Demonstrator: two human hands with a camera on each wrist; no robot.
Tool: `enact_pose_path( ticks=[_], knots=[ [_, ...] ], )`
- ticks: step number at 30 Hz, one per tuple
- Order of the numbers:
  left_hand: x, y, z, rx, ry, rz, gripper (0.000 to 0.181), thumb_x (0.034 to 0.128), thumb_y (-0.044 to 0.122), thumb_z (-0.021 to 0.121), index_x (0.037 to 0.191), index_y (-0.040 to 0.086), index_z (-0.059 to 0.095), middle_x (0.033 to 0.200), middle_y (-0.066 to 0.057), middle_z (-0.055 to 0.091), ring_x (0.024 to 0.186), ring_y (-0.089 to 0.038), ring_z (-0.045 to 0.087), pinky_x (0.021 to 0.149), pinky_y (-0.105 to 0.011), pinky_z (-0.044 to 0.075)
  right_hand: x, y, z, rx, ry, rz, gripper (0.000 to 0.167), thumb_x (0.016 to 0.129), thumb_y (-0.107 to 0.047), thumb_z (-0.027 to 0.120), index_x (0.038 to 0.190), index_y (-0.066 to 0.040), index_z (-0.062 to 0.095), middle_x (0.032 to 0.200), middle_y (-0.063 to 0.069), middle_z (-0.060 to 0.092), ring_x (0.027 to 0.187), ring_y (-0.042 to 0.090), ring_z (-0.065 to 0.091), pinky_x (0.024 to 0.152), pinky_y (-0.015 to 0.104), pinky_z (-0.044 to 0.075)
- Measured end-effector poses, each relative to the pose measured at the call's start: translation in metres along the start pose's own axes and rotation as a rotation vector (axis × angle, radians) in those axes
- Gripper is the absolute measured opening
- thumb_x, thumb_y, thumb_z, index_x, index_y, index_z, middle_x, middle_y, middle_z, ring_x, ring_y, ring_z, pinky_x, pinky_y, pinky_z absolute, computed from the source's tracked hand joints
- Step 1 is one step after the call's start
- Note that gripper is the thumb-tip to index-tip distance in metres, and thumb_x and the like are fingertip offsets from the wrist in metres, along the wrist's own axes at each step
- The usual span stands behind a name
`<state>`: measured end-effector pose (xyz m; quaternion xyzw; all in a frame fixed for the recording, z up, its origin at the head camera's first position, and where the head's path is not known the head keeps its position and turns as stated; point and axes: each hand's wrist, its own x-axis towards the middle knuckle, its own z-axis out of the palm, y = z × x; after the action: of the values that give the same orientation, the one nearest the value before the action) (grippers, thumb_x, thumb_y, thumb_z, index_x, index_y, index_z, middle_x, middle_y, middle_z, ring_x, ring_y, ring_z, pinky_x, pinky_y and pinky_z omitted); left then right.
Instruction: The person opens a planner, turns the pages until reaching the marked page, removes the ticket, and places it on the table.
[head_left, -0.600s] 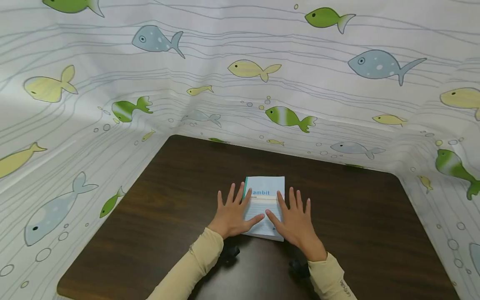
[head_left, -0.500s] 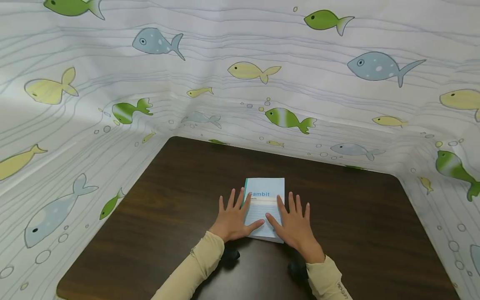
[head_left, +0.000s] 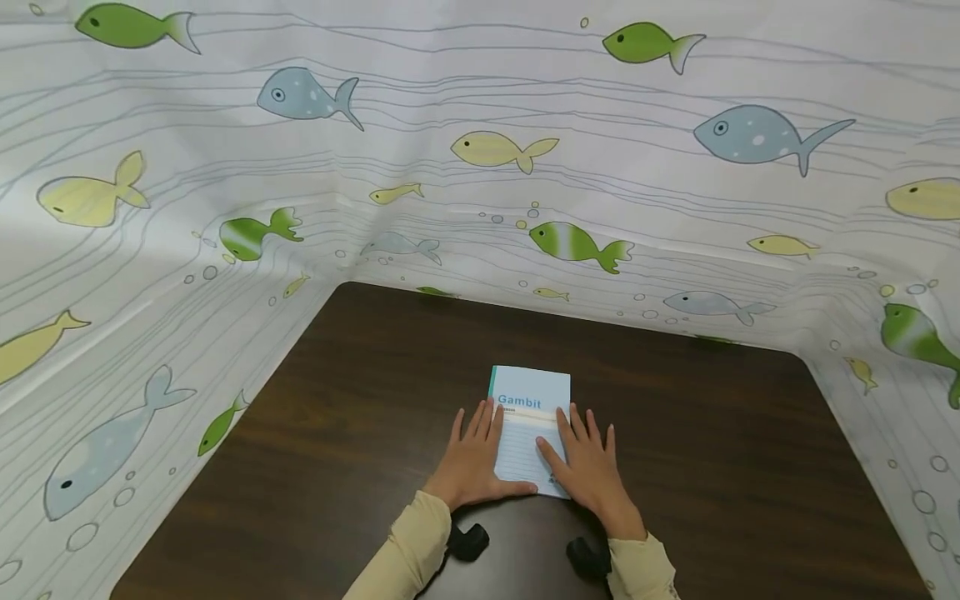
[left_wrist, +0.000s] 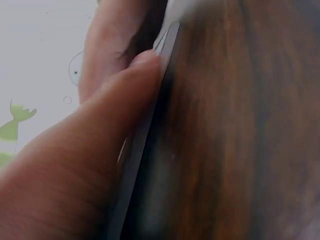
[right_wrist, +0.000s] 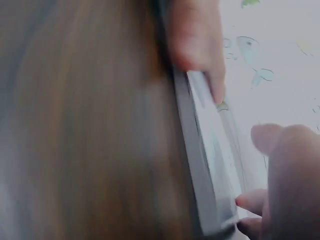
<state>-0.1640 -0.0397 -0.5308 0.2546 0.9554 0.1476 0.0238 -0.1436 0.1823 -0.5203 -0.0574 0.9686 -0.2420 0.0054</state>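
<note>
The left hand (head_left: 471, 467), fingers straight, lies along the left edge of the Gambit book (head_left: 531, 442), thumb at its near edge; the right hand (head_left: 595, 471), fingers also straight, overlaps its right edge. Tabletop (head_left: 712, 458) stretches wide either side, reaching fish-print sheeting (head_left: 645, 187).

A dark brown, wood-grained tabletop (head_left: 720, 433) with rounded corners is enclosed from nine o'clock through twelve to three by creased, wavy-lined white sheeting (head_left: 420, 62), printed with green, yellow and pale-blue fish (head_left: 750, 136). A soft sheen (head_left: 525, 554) is cast on the wood at six o'clock.
</note>
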Motion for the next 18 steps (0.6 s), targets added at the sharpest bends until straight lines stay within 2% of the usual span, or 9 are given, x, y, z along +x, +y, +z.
enact_pose_path(
  ticks=[4, 8, 10, 18],
  knots=[
    [-0.005, -0.002, 0.004, 0.036, 0.021, 0.049, 0.137, 0.0716, 0.088, 0.067, 0.164, 0.0, 0.018, 0.171, -0.021, 0.012, 0.158, -0.034, 0.014, 0.125, -0.06, 0.014, -0.006, 0.004, 0.01, 0.033, 0.084, -0.006, 0.073, 0.105, -0.054, 0.049, 0.159, -0.005, 0.04, 0.166, 0.021, 0.03, 0.155, 0.046, 0.017, 0.12, 0.072, 0.0],
    [-0.006, -0.002, 0.004, 0.029, 0.023, 0.078, 0.136, 0.0722, 0.086, 0.068, 0.164, 0.001, 0.017, 0.171, -0.021, 0.011, 0.159, -0.033, 0.013, 0.126, -0.058, 0.013, -0.008, 0.01, 0.016, 0.077, 0.161, -0.012, 0.068, 0.106, -0.048, 0.052, 0.157, -0.005, 0.043, 0.164, 0.021, 0.034, 0.154, 0.045, 0.021, 0.121, 0.069, 0.0],
    [-0.006, -0.003, 0.003, 0.019, 0.034, 0.084, 0.134, 0.0732, 0.084, 0.07, 0.164, -0.001, 0.019, 0.171, -0.022, 0.013, 0.158, -0.034, 0.015, 0.126, -0.056, 0.015, -0.008, 0.012, 0.017, 0.103, 0.17, -0.019, 0.067, 0.106, -0.047, 0.052, 0.158, -0.005, 0.042, 0.164, 0.02, 0.034, 0.155, 0.044, 0.021, 0.122, 0.068, -0.001],
    [-0.003, -0.006, 0.002, -0.038, -0.014, 0.046, 0.131, 0.0773, 0.084, 0.065, 0.165, 0.002, 0.012, 0.173, -0.015, 0.007, 0.16, -0.026, 0.006, 0.129, -0.044, 0.008, -0.004, 0.015, 0.012, 0.205, 0.176, -0.051, 0.059, 0.11, -0.038, 0.048, 0.158, -0.005, 0.041, 0.165, 0.019, 0.033, 0.154, 0.042, 0.024, 0.123, 0.066, -0.001]
  ],
)
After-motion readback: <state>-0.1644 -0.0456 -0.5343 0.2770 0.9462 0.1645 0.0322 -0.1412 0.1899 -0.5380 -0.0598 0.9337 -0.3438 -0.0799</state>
